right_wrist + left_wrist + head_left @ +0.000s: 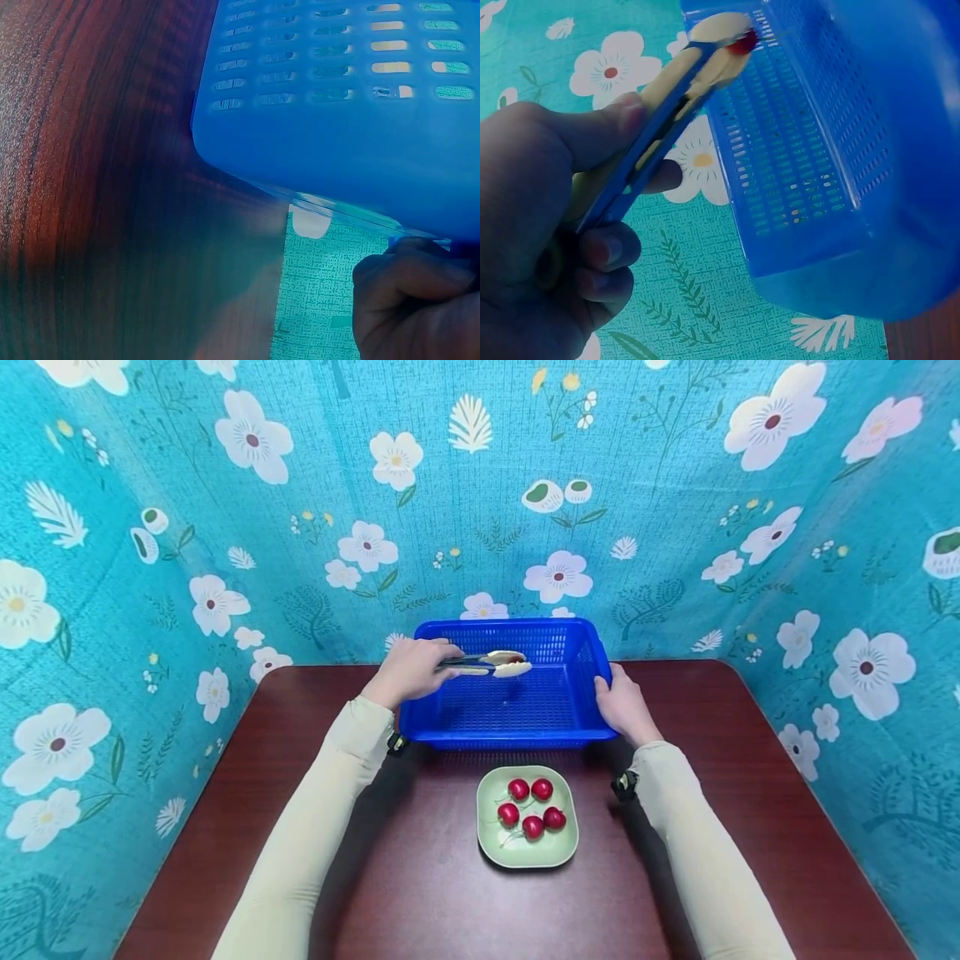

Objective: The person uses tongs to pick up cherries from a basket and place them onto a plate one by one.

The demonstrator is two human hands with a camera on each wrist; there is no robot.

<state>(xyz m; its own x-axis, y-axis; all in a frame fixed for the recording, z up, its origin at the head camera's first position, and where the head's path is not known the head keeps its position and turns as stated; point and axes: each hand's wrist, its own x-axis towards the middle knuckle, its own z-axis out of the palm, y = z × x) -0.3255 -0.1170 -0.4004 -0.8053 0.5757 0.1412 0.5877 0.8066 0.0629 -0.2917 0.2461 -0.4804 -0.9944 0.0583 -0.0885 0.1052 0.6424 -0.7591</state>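
Note:
My left hand [416,670] grips a pair of tongs [654,131] with cream tips and dark blue sides. A red cherry [742,43] is pinched between the tong tips. The tongs point to the right over a blue perforated plastic basket [502,737]. My right hand [624,703] holds the basket's right rim, its thumb lying on top; in the right wrist view that hand is partly cut off at the lower right. In front of the basket stands a pale green square plate [528,860], with several stemmed red cherries [532,827] lying on it.
All of this is on a dark reddish-brown wooden table [420,893]. Behind the basket and along both sides hangs a turquoise floral cloth [480,527]. A small dark device [624,785] is strapped at the right wrist.

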